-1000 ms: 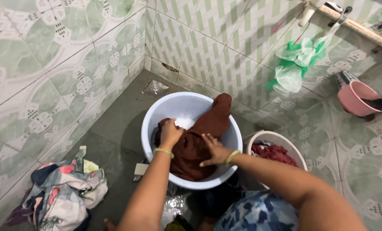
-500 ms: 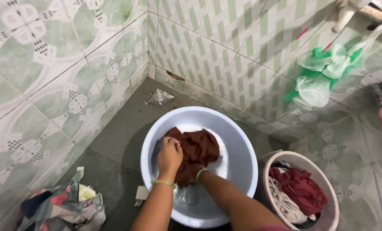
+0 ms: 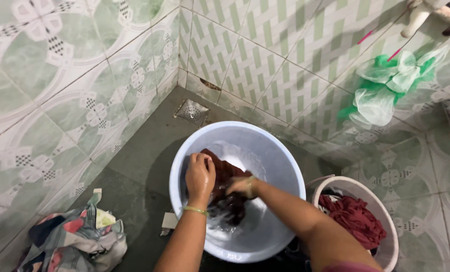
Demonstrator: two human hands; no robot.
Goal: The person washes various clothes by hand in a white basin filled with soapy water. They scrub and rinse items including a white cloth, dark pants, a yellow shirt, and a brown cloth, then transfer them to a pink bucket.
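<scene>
A dark red-brown garment (image 3: 225, 189) is being worked in soapy water inside a pale blue basin (image 3: 280, 156) at the near centre of the grey floor. The left hand (image 3: 200, 176) is closed in a fist on the cloth's left part; the right hand (image 3: 241, 186) is curled tight around a bunched fold just beside it. For a thorough scrub, the cloth is best kept submerged, rubbed fold against fold, and kept within the rim. A white bucket (image 3: 386, 221) of laundry stands at near right; mixed clothes (image 3: 74, 242) lie at near left.
</scene>
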